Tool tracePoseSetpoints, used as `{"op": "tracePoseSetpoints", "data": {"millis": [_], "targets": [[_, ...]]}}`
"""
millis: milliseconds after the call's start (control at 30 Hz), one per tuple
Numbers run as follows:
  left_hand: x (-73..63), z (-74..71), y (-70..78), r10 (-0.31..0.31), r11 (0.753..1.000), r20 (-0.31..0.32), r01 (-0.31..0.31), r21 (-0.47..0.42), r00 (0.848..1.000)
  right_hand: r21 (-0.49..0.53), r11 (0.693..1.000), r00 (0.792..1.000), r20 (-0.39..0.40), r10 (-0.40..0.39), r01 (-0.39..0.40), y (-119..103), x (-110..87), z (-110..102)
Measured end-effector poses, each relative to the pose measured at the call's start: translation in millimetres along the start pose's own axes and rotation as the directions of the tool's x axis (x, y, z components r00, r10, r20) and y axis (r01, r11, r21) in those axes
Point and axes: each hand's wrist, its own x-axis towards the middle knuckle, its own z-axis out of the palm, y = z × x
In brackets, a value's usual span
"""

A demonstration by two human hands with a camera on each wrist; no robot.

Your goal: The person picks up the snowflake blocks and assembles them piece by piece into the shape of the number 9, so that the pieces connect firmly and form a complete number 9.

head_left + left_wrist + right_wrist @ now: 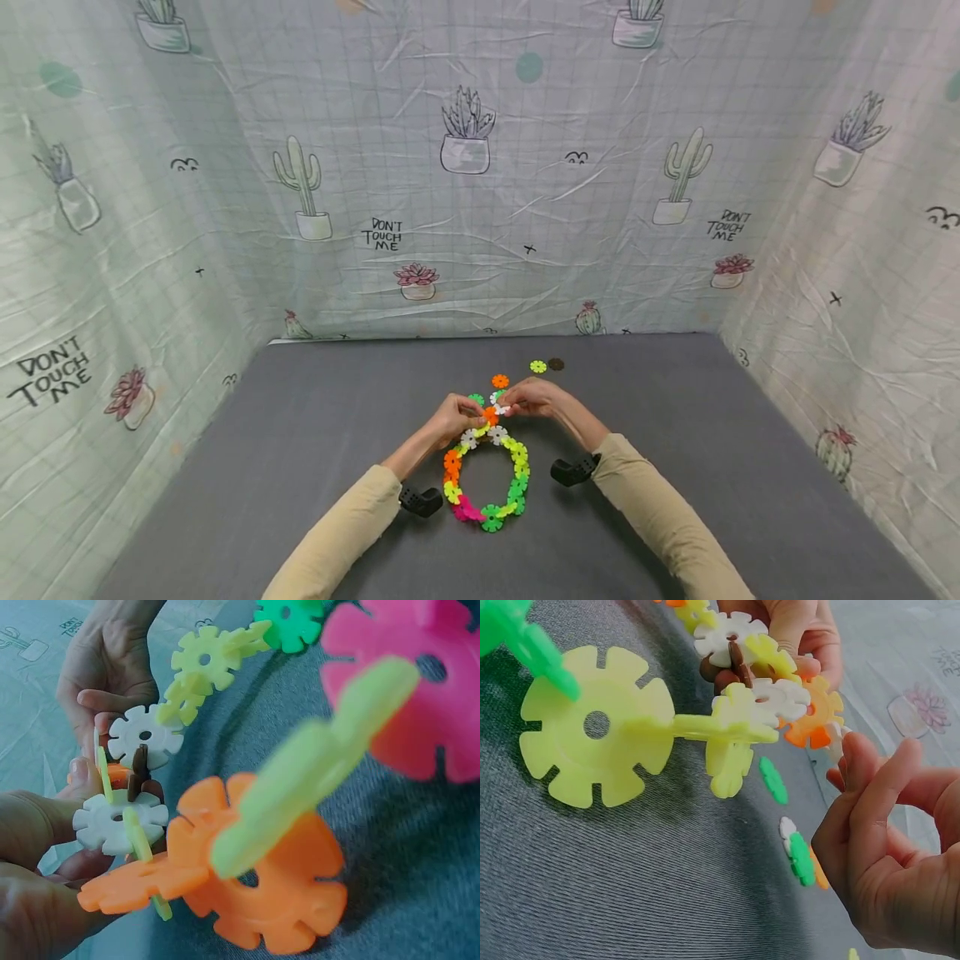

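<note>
Slotted plastic snowflake discs are joined into a ring point(519, 454) of yellow, green, pink, orange and white pieces, lying on the grey cloth. At its far end, my left hand point(452, 417) pinches the chain beside an orange disc point(814, 712). My right hand point(536, 397) pinches a white disc point(838, 741) at that orange disc's edge; fingertips hide part of it. Brown pieces point(138, 772) sit between two white discs of the ring, close to my left fingers. In the left wrist view, the right hand point(112, 667) is behind the chain.
Loose discs lie beyond the hands: orange point(500, 381), yellow point(537, 366), brown point(556, 364) and green point(476, 400). Black wrist cameras point(573, 471) hang under both forearms. A cactus-printed curtain point(480, 208) surrounds the back and sides of the grey table point(322, 400).
</note>
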Motion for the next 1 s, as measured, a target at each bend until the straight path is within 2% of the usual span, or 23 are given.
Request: {"op": "tracePoseSetpoints", "data": {"millis": [100, 167, 233, 300, 333, 433, 533, 567, 633, 733, 800, 867, 1000], "targets": [[-0.3, -1.2, -3.5, 0.043, 0.999, 0.025, -0.043, 0.003, 0.999, 0.01, 1.0, 1.0, 0.009, 0.015, -0.015, 3, 0.4, 1], [-0.5, -2.7, -4.5, 0.047, 0.999, 0.046, -0.047, 0.008, 0.998, 0.008, 1.0, 1.0, 0.016, 0.025, -0.025, 4, -0.3, 1], [-0.8, -5.8, -4.0, 0.009, 1.0, 0.076, -0.011, 0.029, 0.997, -0.02, 1.0, 1.0, 0.021, 0.021, -0.02, 3, -2.0, 2], [-0.5, -10.1, -1.7, -0.064, 0.997, 0.121, 0.06, 0.039, 0.991, -0.065, 0.998, 1.0, 0.028, 0.003, -0.001, 0, -4.4, 1], [0.0, -12.6, -0.5, -0.111, 0.993, 0.148, 0.105, 0.05, 0.983, -0.09, 0.996, 1.0, 0.031, -0.001, 0.004, -2, -5.4, 0], [2.9, -19.8, 3.7, -0.225, 0.974, 0.237, 0.213, 0.078, 0.945, -0.186, 0.982, 0.998, 0.05, -0.031, 0.04, -7, -8.2, -2], [6.7, -24.6, 5.6, -0.27, 0.963, 0.31, 0.261, 0.07, 0.912, -0.241, 0.968, 0.995, 0.091, -0.047, 0.068, -11, -9.0, -3], [7.7, -25.3, 5.8, -0.277, 0.96, 0.323, 0.273, 0.059, 0.905, -0.253, 0.964, 0.993, 0.107, -0.057, 0.083, -11, -8.9, -3], [9.3, -26.0, 5.5, -0.28, 0.958, 0.33, 0.283, 0.041, 0.901, -0.259, 0.959, 0.99, 0.115, -0.088, 0.115, -13, -8.0, -3], [10.2, -25.6, 5.4, -0.299, 0.952, 0.309, 0.305, 0.032, 0.903, -0.278, 0.949, 0.989, 0.043, -0.144, 0.15, -13, -4.7, -5], [10.3, -24.9, 6.2, -0.309, 0.949, 0.293, 0.312, 0.037, 0.905, -0.304, 0.941, 0.984, -0.048, -0.169, 0.146, -11, -1.6, -7], [10.4, -23.9, 7.0, -0.322, 0.944, 0.281, 0.327, 0.03, 0.904, -0.352, 0.926, 0.975, -0.124, -0.187, 0.133, -8, 2.5, -9], [11.1, -21.5, 8.9, -0.333, 0.939, 0.266, 0.343, 0.013, 0.904, -0.446, 0.889, 0.955, -0.205, -0.214, 0.104, 0, 11.0, -9]]}}
